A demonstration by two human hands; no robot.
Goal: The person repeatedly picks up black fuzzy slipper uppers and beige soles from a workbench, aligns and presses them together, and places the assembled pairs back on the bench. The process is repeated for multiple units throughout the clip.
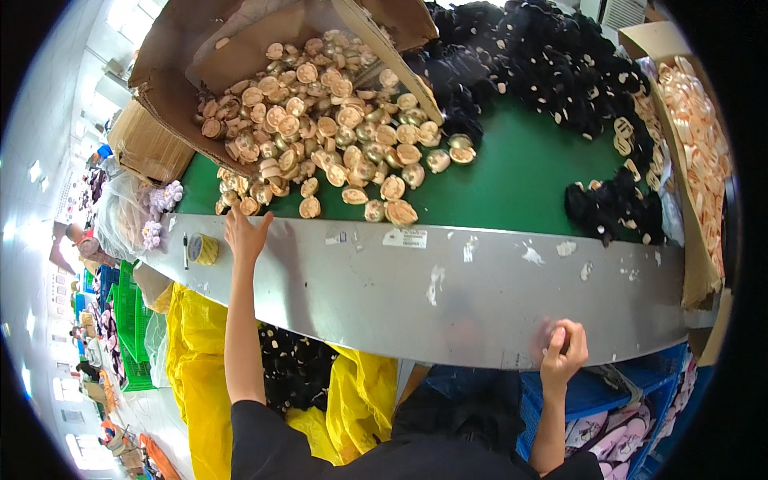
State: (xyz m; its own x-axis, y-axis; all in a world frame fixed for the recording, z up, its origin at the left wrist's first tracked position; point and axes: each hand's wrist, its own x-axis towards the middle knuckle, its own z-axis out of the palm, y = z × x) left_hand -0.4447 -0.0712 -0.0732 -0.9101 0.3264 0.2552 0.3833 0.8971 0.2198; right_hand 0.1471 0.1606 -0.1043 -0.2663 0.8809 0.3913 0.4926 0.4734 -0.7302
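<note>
My left hand (245, 232) reaches forward over the grey metal table rim (416, 280) with its fingers spread, just short of the nearest tan plush pieces (320, 128). These round beige pieces spill in a heap from a tipped cardboard box (172, 80) onto the green table surface (520, 176). My right hand (562, 352) rests at the near edge of the grey rim with fingers curled; whether it holds anything is unclear.
Black plush pieces (544, 64) pile at the far right, and a smaller clump (612, 210) lies nearer. A carton of pale peach parts (696, 152) stands at the right. A yellow tape roll (202, 249) sits on the rim. Yellow bags (196, 352) and blue crates (596, 396) lie below.
</note>
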